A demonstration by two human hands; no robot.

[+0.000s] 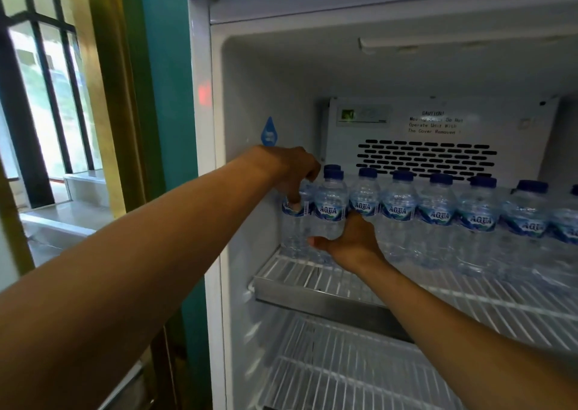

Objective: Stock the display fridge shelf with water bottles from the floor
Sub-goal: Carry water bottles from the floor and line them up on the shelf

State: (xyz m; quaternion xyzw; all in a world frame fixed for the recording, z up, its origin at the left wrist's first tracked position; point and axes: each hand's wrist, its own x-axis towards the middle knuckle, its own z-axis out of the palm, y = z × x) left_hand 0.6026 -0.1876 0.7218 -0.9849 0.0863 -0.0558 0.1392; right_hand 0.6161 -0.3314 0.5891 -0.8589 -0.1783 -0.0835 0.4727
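Bottle upright, cap up, on shelf.

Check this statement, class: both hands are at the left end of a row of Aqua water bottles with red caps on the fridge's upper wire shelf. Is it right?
Not quite: the caps are blue, not red, as the head view shows. The rest holds: the left hand and right hand are at the left end of the Aqua water bottles on the upper wire shelf.

A row of water bottles stands upright on the upper wire shelf of the display fridge, toward its back, before the vent panel. A lower wire shelf lies beneath. A window stands left of the fridge.
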